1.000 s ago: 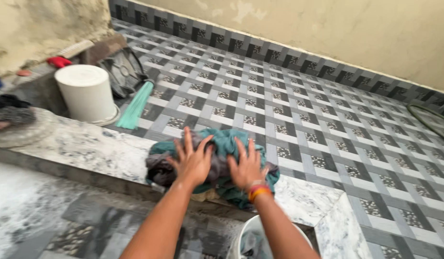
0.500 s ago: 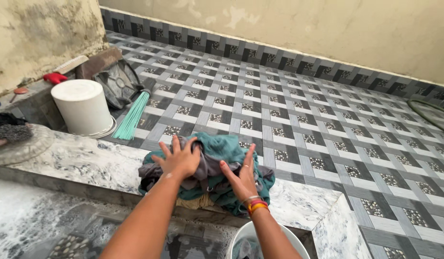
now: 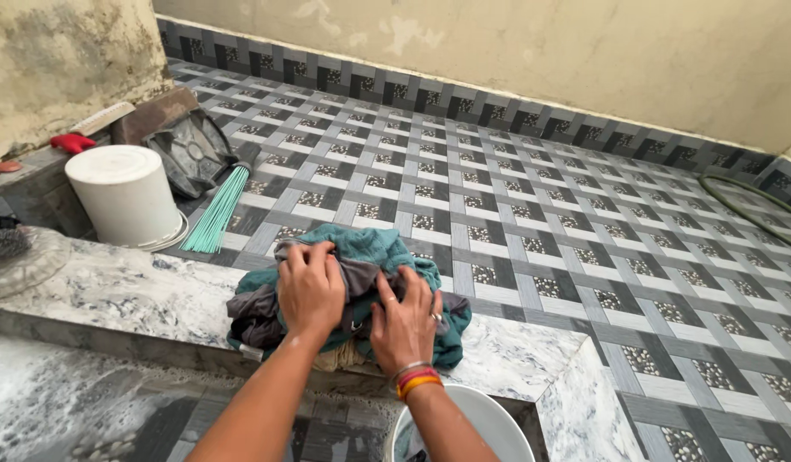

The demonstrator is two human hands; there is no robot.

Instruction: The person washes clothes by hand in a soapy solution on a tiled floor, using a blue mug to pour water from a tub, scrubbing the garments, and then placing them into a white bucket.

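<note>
Both hands now curl their fingers into the teal and grey cloth bundle [image 3: 353, 291], where before they lay spread flat. The left hand [image 3: 310, 287] grips its top, the right hand [image 3: 404, 321] its near side (bangles at the wrist). The bundle sits on the marble bench [image 3: 130, 291], right of the white bucket [image 3: 122, 195].

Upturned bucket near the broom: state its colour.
The upturned bucket is white, shown best in the head view.
</note>
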